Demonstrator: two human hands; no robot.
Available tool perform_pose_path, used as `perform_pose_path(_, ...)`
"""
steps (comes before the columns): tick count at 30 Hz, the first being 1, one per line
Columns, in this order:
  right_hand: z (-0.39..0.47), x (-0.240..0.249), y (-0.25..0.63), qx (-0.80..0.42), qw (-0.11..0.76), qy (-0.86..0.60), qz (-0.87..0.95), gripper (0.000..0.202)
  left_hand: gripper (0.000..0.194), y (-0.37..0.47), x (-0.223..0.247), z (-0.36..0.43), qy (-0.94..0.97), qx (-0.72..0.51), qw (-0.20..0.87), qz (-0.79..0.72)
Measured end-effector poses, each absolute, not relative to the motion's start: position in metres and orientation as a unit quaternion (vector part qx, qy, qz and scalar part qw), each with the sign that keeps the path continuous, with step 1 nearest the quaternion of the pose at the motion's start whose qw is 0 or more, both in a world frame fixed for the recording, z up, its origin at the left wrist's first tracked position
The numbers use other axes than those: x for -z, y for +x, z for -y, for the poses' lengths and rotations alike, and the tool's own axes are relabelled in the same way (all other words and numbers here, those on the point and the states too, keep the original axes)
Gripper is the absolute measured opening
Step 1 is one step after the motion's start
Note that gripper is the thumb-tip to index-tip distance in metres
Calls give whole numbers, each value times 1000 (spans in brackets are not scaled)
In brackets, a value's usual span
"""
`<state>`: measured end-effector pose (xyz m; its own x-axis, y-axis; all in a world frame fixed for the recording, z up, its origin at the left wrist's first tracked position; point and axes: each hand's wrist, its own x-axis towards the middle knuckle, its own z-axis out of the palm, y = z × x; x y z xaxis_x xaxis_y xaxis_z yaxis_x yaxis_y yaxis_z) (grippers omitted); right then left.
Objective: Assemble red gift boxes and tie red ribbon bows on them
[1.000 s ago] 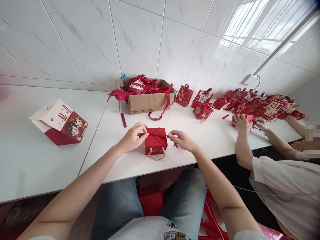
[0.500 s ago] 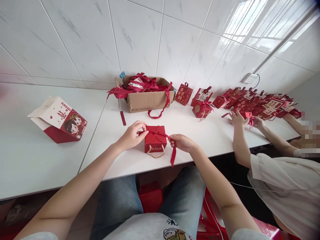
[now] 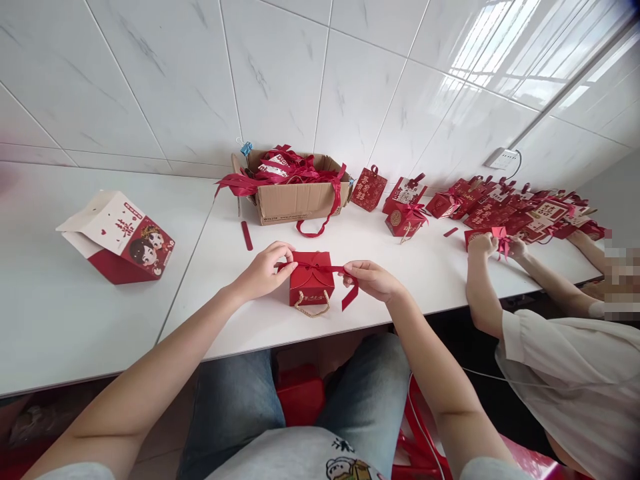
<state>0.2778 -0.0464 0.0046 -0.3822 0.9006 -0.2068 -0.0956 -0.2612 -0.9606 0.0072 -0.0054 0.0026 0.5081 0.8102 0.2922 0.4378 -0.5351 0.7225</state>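
Directly before me on the white table is a small red gift box (image 3: 312, 287) with a gold rope handle (image 3: 311, 311) on its near side. A red ribbon (image 3: 327, 269) crosses its top and meets in a knot or crossing near the middle. My left hand (image 3: 273, 267) pinches the ribbon at the box's left edge. At the right, my right hand (image 3: 371, 279) grips the other length between thumb and fingers, drawn out taut from the box. The ribbon's loose tail curls down below that hand.
Behind the box stands a cardboard box (image 3: 300, 202) heaped with red ribbons. A short red strip (image 3: 247, 236) lies nearby. To the left is a larger white-and-red box (image 3: 123, 237). Rightward, several finished red boxes (image 3: 404, 220) line the wall, and a co-worker's hands (image 3: 484, 245) handle another.
My right hand has shifted slightly right and up, pulling the ribbon straighter, and its tail now hangs shorter and curled. My left hand stays put. The co-worker's near hand has closed on their box.
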Motion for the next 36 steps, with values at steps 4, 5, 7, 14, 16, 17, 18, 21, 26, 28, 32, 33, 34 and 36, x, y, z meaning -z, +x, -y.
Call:
perform_pose_path(4,47,-10,267,-656,391,-382,520,29,21,7,-3,5,831,-309,279,-370)
perform_pose_path(5,47,-11,263,-645,393,-377,536,30,21,7,-3,5,832,-306,275,-371)
perform_pose_path(7,47,-13,255,-615,404,-376,563,29,20,7,-5,5,836,-294,271,-377)
perform_pose_path(14,46,-17,242,-559,495,-428,510,21,21,8,-16,2,853,-231,238,-403)
perform_pose_path(16,46,-18,244,-582,503,-428,475,20,20,8,-17,2,852,-232,239,-405)
perform_pose_path(17,47,-18,245,-596,503,-425,459,20,21,8,-17,2,851,-232,240,-404)
perform_pose_path(18,48,-19,246,-611,500,-420,446,21,21,8,-17,2,851,-231,241,-405)
perform_pose_path(21,51,-21,246,-639,485,-406,438,32,20,10,-17,1,846,-241,239,-411)
perform_pose_path(26,54,-26,238,-600,464,-438,483,42,32,27,-32,0,799,-348,249,-423)
perform_pose_path(28,52,-26,235,-580,465,-445,499,44,34,39,-40,1,795,-339,301,-403)
perform_pose_path(32,55,-23,230,-510,469,-489,530,35,29,57,-50,-1,792,-335,330,-390)
perform_pose_path(33,60,-23,231,-478,465,-512,542,29,27,59,-51,-2,785,-350,325,-395)
perform_pose_path(34,68,-24,231,-437,451,-536,564,24,26,60,-51,-3,778,-362,322,-400)
perform_pose_path(36,90,-28,235,-343,385,-579,631,21,23,60,-50,-5,766,-374,327,-408)
